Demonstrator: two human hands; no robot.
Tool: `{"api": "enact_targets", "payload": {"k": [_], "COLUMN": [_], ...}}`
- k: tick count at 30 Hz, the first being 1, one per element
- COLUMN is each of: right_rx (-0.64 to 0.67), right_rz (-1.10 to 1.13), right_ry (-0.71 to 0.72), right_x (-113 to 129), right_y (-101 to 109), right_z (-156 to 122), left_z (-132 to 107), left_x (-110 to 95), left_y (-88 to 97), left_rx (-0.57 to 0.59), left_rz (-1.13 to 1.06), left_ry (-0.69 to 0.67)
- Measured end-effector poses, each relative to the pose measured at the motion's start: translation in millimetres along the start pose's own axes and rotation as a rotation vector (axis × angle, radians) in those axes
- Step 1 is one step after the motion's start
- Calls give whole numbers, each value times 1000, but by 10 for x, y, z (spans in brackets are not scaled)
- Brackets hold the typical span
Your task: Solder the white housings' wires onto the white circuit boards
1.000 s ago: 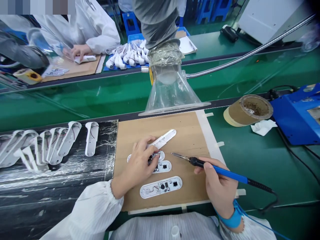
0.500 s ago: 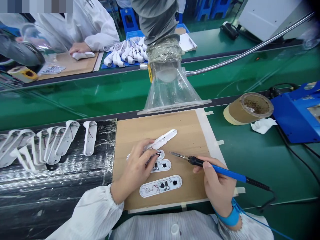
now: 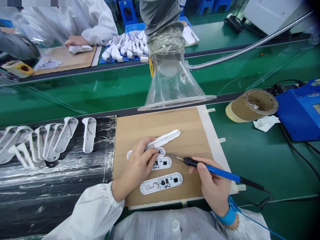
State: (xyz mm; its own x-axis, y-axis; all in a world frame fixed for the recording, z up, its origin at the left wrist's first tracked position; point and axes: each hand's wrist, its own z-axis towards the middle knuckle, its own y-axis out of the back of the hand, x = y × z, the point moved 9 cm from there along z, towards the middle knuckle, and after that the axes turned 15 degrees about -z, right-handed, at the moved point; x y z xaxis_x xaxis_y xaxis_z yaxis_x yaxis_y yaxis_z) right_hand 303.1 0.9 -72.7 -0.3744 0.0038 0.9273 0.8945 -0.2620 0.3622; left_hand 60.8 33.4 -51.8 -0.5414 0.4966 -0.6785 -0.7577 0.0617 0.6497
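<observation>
Your left hand [image 3: 138, 166] rests near the middle of the light-brown wooden work board [image 3: 190, 136], fingers curled and pressed down, pinching the small white circuit board with black chips [image 3: 163, 162] and its thin wires against the wood. Just beyond your fingertips on that board lies a long white plastic shell half [image 3: 167, 137], its near end touching the piece you hold. Your right hand [image 3: 215, 188] hangs over the board's right edge, fingers closed around the blue-handled soldering iron [image 3: 215, 170]; its metal tip points left and meets the held circuit board beside your left fingertips. A second white oblong circuit board [image 3: 161, 182] lies flat on the wood, nearer to you than the held one and apart from both hands. Off the board's left edge, a row of white shell halves with wires [image 3: 47, 140] sits on black wrapped sheeting. Above the board's far edge hangs a clear funnel-shaped fume hood [image 3: 175, 90].
</observation>
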Motion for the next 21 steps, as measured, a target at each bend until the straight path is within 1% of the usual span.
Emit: {"api": "enact_targets", "payload": {"k": [7, 21], "right_rx": [16, 53], "right_rz": [-25, -14], "right_ry": [-4, -3], "right_x": [-23, 22], "right_y": [-22, -104], "right_z": [-21, -19], "left_z": [2, -4], "left_x": [5, -10], "left_y": [-21, -14], "left_rx": [2, -7], "left_rz": [29, 21], "left_ry": [-3, -10]}}
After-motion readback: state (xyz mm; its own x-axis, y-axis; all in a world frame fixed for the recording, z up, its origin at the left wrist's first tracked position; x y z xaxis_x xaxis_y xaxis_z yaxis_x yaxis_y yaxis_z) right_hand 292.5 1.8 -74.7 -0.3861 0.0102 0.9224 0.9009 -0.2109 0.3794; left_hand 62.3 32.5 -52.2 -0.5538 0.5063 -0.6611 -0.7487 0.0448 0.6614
